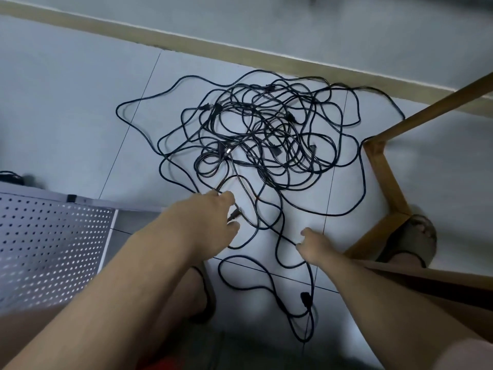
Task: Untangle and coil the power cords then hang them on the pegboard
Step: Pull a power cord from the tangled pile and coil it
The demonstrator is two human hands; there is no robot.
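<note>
A big tangle of black power cords (256, 134) lies spread on the pale tiled floor, with several plugs showing in the heap. One loose strand trails toward me and ends in a black plug (305, 297). My left hand (210, 220) reaches into the near edge of the tangle, its fingers curled around a cord end with a plug. My right hand (312, 247) pinches a single black strand between thumb and fingers. The white perforated pegboard (50, 244) lies at the lower left.
A wooden chair frame (384, 161) stands at the right, one foot in a sandal (408, 241) beside its leg. My other foot (197, 297) is under my left forearm. A tan floor strip (240, 49) runs behind the cords.
</note>
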